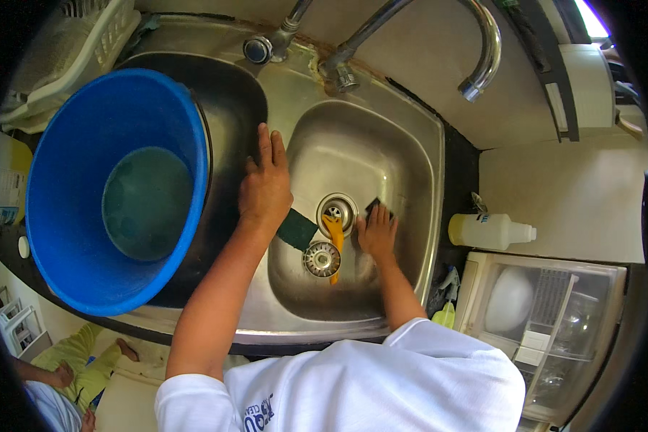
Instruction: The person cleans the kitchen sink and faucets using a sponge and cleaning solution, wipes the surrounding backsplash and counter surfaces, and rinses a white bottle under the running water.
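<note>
My left hand (264,186) rests at the divider between the two stainless steel basins, two fingers stretched towards the taps, palm hidden. A dark green scouring pad (298,229) lies by its wrist, partly hidden by the forearm. In the right basin (351,140), my right hand (378,232) presses its fingers over a dark pad (377,205), mostly covered. Left of that hand is the drain (335,208), with an orange-yellow tool (335,232), apparently a scraper or brush, lying across its edge. The metal strainer basket (322,260) sits over the tool.
A blue bucket (48,178) holding cloudy water stands over the left basin. Two taps (264,48) (351,48) rise behind. To the right are a plastic bottle (486,231), a spray bottle (447,302) and a dish cabinet (540,324). Another person (70,372) is at lower left.
</note>
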Demonstrator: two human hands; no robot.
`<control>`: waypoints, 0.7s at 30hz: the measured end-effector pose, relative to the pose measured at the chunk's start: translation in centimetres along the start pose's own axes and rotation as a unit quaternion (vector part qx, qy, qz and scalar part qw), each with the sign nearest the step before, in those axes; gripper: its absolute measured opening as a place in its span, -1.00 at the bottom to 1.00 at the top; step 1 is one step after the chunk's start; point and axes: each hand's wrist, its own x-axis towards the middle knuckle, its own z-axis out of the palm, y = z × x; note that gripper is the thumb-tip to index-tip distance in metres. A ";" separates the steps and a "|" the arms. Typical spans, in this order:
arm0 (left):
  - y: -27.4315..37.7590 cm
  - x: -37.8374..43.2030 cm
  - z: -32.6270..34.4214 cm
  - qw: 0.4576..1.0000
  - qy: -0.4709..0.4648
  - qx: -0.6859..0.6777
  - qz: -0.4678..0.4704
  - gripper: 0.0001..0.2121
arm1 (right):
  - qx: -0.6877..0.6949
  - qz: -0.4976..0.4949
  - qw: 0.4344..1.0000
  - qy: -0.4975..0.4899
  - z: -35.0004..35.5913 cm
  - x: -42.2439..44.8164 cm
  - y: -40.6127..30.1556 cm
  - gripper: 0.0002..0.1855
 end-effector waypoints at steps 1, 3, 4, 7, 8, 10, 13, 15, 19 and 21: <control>0.0 0.0 0.1 1.000 0.010 -0.003 0.005 -0.37 | 0.007 -0.006 1.000 0.019 -0.2 1.1 0.2 -0.26; 0.6 0.0 0.4 1.000 0.022 -0.009 0.021 -0.38 | 0.019 0.010 0.997 0.071 -1.7 5.8 0.7 -0.24; 0.6 0.2 0.8 0.999 0.026 -0.008 0.022 -0.38 | 0.024 0.014 0.995 0.096 -1.9 7.0 1.0 -0.23; -0.1 0.0 0.8 0.999 0.029 0.004 0.016 -0.39 | 0.049 -0.010 0.997 0.058 -0.4 4.2 0.4 -0.23; -0.4 0.0 0.6 0.999 0.030 0.010 0.016 -0.39 | 0.008 -0.007 0.998 0.063 1.4 1.5 0.6 -0.24; -0.5 0.1 0.5 0.999 0.033 0.004 0.010 -0.39 | -0.045 0.013 0.998 0.043 2.1 -0.3 0.4 -0.26; 0.4 0.0 0.5 0.999 0.029 -0.005 0.018 -0.40 | -0.126 0.028 0.990 0.048 -1.7 3.5 1.2 -0.31; 0.9 0.2 0.8 0.999 0.031 -0.008 0.026 -0.40 | -0.114 0.035 0.991 0.056 -3.9 6.9 2.7 -0.32; -0.5 0.2 1.0 0.999 0.036 -0.012 0.009 -0.39 | -0.274 -0.018 0.961 0.015 -4.1 1.4 3.2 -0.30; -0.5 0.0 0.9 0.999 0.034 -0.011 0.001 -0.38 | -0.278 -0.043 0.960 -0.008 -2.3 -3.2 4.6 -0.33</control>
